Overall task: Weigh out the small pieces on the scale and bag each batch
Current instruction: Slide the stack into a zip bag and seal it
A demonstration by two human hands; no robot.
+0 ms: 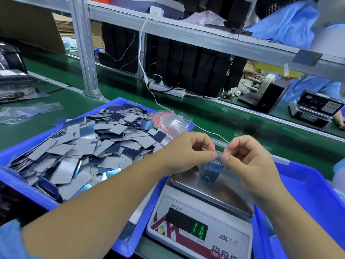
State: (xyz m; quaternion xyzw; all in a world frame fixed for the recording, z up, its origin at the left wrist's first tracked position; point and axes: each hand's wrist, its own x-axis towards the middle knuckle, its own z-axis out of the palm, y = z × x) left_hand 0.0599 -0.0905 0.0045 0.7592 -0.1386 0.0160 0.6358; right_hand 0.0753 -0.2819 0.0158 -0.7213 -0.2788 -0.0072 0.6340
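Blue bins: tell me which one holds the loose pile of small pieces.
The blue bin on the left, heaped with grey and dark-blue pieces. The blue bin on the right shows mostly bare floor.

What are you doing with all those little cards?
A person is sealing a batch. The left hand and right hand each pinch the red-lined top of a small clear plastic bag filled with blue pieces, its bottom resting on the steel pan of the white digital scale. The blue plastic tray on the left holds loose grey and blue rectangular pieces.
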